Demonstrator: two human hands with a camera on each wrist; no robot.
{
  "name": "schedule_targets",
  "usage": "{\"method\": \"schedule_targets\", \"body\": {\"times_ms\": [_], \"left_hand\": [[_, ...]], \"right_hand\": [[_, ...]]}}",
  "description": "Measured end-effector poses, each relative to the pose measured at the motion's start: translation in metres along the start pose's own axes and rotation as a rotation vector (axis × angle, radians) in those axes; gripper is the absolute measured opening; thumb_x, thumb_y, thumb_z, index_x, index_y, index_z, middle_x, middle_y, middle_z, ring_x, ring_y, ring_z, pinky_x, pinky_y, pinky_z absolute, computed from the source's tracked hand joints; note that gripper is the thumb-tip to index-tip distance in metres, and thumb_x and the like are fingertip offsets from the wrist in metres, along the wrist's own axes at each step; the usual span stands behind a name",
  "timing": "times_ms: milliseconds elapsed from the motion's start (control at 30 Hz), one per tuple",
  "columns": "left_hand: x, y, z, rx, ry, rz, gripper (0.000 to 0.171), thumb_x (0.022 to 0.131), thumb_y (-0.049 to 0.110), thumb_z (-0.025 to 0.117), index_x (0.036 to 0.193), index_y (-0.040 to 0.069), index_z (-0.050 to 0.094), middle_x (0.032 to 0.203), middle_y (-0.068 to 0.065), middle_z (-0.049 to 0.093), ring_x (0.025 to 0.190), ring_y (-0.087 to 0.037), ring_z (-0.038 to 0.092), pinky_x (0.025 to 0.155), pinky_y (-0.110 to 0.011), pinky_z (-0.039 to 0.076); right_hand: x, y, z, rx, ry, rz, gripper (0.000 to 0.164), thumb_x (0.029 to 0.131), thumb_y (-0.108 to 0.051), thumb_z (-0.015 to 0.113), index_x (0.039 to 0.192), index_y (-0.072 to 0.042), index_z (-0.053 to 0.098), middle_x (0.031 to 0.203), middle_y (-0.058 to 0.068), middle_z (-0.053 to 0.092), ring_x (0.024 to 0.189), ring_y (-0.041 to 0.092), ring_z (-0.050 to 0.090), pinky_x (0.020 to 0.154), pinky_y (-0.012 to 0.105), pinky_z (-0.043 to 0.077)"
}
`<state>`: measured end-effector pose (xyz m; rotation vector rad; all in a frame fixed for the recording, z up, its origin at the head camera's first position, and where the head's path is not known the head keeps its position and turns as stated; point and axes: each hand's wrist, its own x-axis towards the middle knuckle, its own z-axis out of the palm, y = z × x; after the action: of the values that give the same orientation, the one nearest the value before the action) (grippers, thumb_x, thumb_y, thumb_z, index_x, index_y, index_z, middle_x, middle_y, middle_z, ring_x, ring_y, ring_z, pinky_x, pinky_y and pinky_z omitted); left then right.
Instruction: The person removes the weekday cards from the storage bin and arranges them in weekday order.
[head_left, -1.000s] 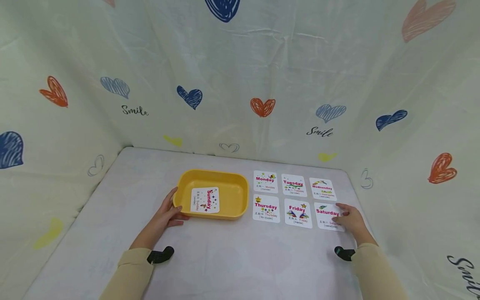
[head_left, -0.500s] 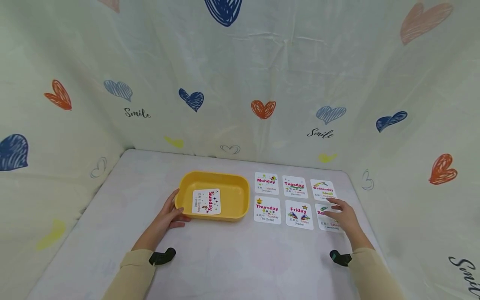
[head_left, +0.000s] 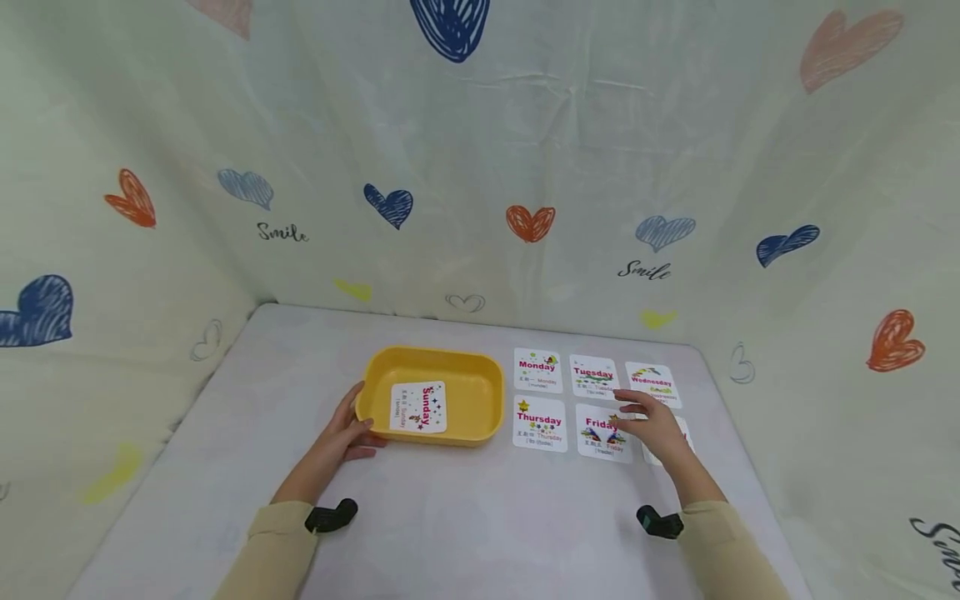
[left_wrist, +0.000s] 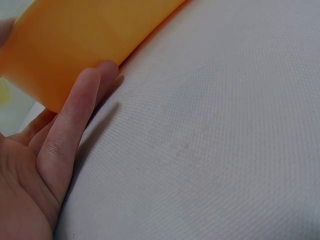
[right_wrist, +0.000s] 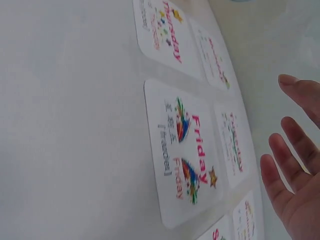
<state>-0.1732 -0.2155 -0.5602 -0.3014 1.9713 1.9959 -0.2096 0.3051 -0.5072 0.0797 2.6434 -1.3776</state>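
My left hand [head_left: 339, 433] grips the left end of a yellow plastic tray [head_left: 474, 392], thumb at its rim and fingers along the outer wall. Inside the tray lies a white Sunday card [head_left: 417, 407], turned sideways. To the tray's right, weekday cards form two rows. The back row has Monday [head_left: 537, 371], Tuesday [head_left: 592, 375] and Wednesday [head_left: 652, 383]; the front row has Thursday [head_left: 540, 422], Friday [head_left: 600, 446] and a Saturday card [head_left: 686, 435] mostly hidden under my hand. Above the cards hovers my right hand [head_left: 658, 429], fingers apart and holding nothing, as the right wrist view confirms.
A pale cloth covers the table [head_left: 480, 517]. White curtains [head_left: 465, 125] printed with hearts and "Smile" rise along its back and sides. Each wrist wears a black camera mount [head_left: 332, 515].
My right hand has lifted from the Saturday card and moved left over the Friday card. My left hand stays on the tray. The head view has shifted slightly.
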Motion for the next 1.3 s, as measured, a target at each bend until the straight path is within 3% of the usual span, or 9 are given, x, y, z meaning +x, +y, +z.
{"method": "schedule_targets", "body": {"times_ms": [367,700,900,1067,1200,1300], "left_hand": [[0.007,-0.002,0.004,-0.007,-0.001,-0.007,0.074,0.1,0.02,0.051,0.155,0.042,0.008,0.154,-0.012,0.032,0.093,-0.028,0.069,0.076,-0.035,0.056],[0.005,-0.003,0.002,0.004,0.001,-0.006,0.074,0.1,0.022,0.051,0.156,0.041,0.007,0.152,-0.014,0.034,0.094,-0.029,0.069,0.078,-0.035,0.056],[0.004,-0.002,0.001,0.009,0.01,-0.011,0.075,0.1,0.022,0.051,0.155,0.043,0.006,0.153,-0.013,0.033,0.095,-0.029,0.069,0.078,-0.035,0.056],[0.002,-0.003,0.0,0.012,0.004,-0.017,0.074,0.099,0.024,0.052,0.154,0.046,0.007,0.152,-0.01,0.034,0.096,-0.028,0.068,0.08,-0.034,0.055],[0.0,-0.005,-0.001,0.009,-0.003,-0.019,0.073,0.099,0.025,0.053,0.153,0.049,0.009,0.152,-0.008,0.035,0.098,-0.029,0.067,0.082,-0.034,0.055],[0.0,-0.005,-0.001,-0.006,-0.004,-0.016,0.072,0.099,0.026,0.053,0.153,0.048,0.011,0.152,-0.008,0.035,0.098,-0.03,0.067,0.082,-0.035,0.055]], "right_hand": [[0.0,-0.038,0.034,0.113,-0.074,-0.113,0.057,0.086,-0.01,0.073,0.138,-0.004,0.051,0.136,0.016,0.052,0.118,0.037,0.053,0.087,0.036,0.053],[0.007,-0.076,0.084,0.229,-0.132,-0.15,0.054,0.084,-0.007,0.075,0.135,-0.005,0.056,0.132,0.014,0.056,0.116,0.036,0.054,0.086,0.033,0.054],[0.012,-0.097,0.113,0.313,-0.227,-0.184,0.052,0.085,-0.002,0.073,0.134,-0.003,0.056,0.132,0.017,0.056,0.115,0.037,0.054,0.085,0.031,0.054],[0.014,-0.114,0.135,0.304,-0.295,-0.242,0.052,0.084,0.002,0.072,0.133,0.0,0.055,0.131,0.017,0.056,0.115,0.036,0.054,0.088,0.03,0.053],[0.016,-0.125,0.151,0.307,-0.321,-0.244,0.052,0.083,0.0,0.074,0.133,-0.001,0.056,0.129,0.011,0.059,0.113,0.032,0.056,0.088,0.028,0.052],[0.015,-0.136,0.158,0.322,-0.351,-0.235,0.052,0.084,0.001,0.073,0.133,0.0,0.056,0.13,0.014,0.058,0.115,0.035,0.055,0.088,0.03,0.053]]}}
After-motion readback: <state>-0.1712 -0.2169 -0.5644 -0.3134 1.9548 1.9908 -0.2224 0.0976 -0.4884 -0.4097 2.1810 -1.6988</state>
